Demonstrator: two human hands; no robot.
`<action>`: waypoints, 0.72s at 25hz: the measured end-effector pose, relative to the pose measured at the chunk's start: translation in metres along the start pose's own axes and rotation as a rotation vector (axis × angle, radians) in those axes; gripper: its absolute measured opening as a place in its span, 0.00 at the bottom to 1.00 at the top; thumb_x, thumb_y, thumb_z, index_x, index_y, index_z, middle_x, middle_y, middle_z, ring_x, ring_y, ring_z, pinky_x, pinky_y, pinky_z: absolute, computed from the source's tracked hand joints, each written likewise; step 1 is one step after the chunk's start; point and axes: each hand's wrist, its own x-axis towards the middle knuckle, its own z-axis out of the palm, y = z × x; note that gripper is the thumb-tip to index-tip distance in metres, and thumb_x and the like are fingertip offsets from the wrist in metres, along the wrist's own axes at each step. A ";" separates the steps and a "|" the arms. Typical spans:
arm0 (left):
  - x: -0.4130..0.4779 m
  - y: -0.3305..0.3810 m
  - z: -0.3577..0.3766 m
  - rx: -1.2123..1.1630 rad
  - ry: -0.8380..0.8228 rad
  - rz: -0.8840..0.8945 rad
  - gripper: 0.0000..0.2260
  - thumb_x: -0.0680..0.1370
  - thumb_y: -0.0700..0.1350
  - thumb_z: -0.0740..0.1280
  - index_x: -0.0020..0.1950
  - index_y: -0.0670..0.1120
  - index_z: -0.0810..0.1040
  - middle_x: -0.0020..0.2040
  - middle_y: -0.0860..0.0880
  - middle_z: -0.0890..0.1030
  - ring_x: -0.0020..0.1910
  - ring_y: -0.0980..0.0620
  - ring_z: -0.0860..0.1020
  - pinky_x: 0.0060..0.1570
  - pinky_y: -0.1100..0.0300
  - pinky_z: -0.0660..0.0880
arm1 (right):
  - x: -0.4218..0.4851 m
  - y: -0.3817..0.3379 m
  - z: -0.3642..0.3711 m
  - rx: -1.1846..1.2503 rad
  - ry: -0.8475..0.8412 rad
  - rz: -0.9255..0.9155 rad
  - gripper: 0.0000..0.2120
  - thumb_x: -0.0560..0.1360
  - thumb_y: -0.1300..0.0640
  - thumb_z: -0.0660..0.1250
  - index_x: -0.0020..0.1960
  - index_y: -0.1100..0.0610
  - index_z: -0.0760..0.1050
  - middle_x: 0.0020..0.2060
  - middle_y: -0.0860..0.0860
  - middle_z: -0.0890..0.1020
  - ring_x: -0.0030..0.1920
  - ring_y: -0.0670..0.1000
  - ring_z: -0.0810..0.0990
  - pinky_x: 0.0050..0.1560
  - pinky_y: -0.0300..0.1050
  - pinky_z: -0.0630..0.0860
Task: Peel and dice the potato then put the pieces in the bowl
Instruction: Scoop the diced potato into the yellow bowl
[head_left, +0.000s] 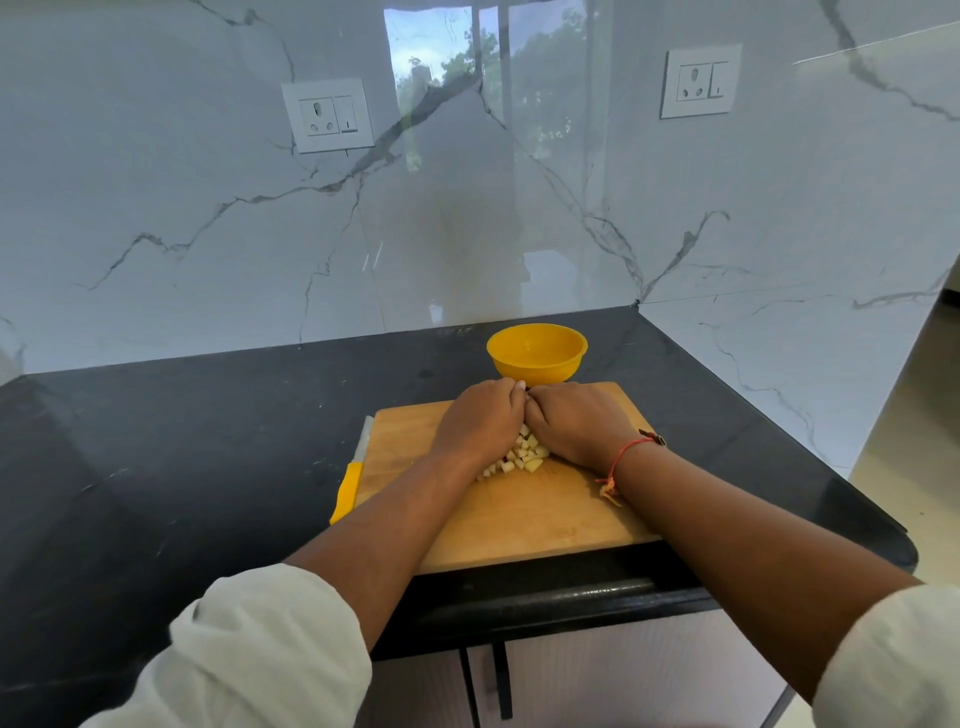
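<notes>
In the head view we see the left grip (480, 418) and the right grip (574, 422) cupped, fingers curled, round the diced potato (522, 460) on the cutting board (519, 519), near the bowl (535, 366). We judge the cubes light, wet and loose: scoop from beneath. The hands hide most of the pile.

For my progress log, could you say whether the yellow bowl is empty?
Empty: the bowl shows a bare yellow inside; the potato pieces lie on the cutting board.
</notes>
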 end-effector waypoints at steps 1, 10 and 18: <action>0.001 0.000 -0.001 -0.012 0.002 -0.007 0.20 0.85 0.52 0.52 0.38 0.48 0.73 0.35 0.50 0.75 0.36 0.51 0.74 0.35 0.53 0.66 | 0.000 0.000 -0.001 -0.010 0.009 0.011 0.23 0.85 0.44 0.47 0.40 0.49 0.73 0.35 0.48 0.78 0.38 0.50 0.76 0.36 0.46 0.67; 0.016 -0.002 -0.010 -0.187 0.053 -0.072 0.24 0.84 0.54 0.58 0.29 0.47 0.73 0.26 0.50 0.72 0.28 0.52 0.71 0.31 0.55 0.66 | 0.010 0.001 -0.007 0.059 0.061 0.097 0.24 0.83 0.44 0.52 0.37 0.54 0.76 0.29 0.51 0.77 0.31 0.50 0.75 0.30 0.43 0.62; 0.029 -0.003 -0.013 -0.502 0.115 -0.337 0.23 0.82 0.55 0.59 0.33 0.41 0.76 0.30 0.46 0.74 0.31 0.49 0.71 0.35 0.52 0.71 | 0.022 0.001 -0.013 0.478 0.154 0.307 0.20 0.80 0.52 0.59 0.30 0.57 0.66 0.26 0.52 0.68 0.28 0.50 0.65 0.29 0.46 0.59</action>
